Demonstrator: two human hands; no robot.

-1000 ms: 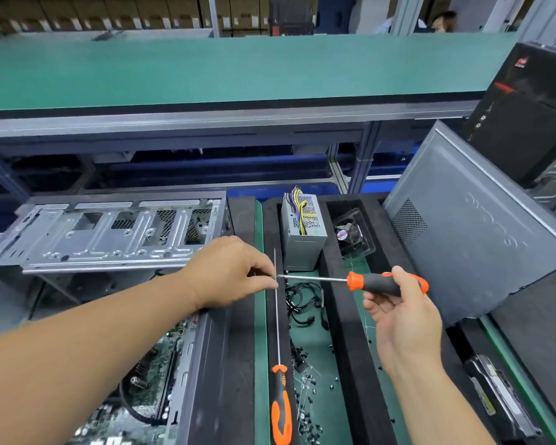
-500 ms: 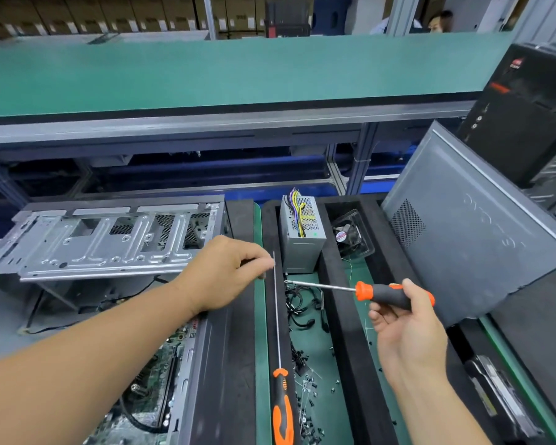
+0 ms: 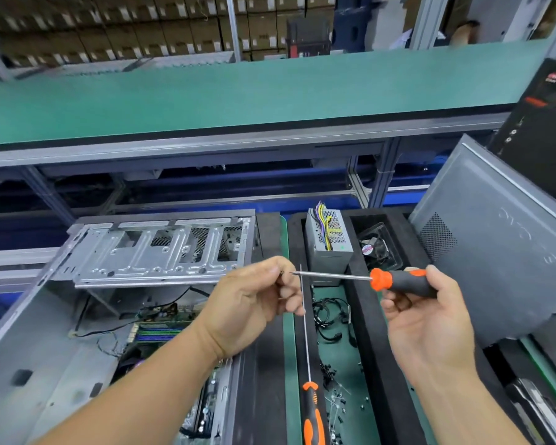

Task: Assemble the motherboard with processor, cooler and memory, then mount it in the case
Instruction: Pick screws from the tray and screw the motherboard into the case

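Orange-and-black handle of a long screwdriver lies nearest, at the near edge of the foam tray; its thin shaft runs straight away from the viewer along the tray's left foam rail, tip far; loose black screws scattered just right of it on the green tray floor, black cables coiled beyond them. Left of the tray, the open case lies on its side, opening up; motherboard flat inside at its right wall, long axis near to far, memory slots crosswise at its far end; silver drive cage spans the case's far end.

Above the gap between case and tray, left hand has its fingers curled, thumb and forefinger pinching a tiny screw, barely legible; right hand grips the handle of a short screwdriver; shaft level, long axis left to right, tip pointing left and just shy of the screw; open air below both hands.

Farther: power supply upright at the tray's far left corner, coloured wires out the top; fan in a clear shell in the next pocket; grey side panel leans at the right edge; green conveyor belt crosses behind.
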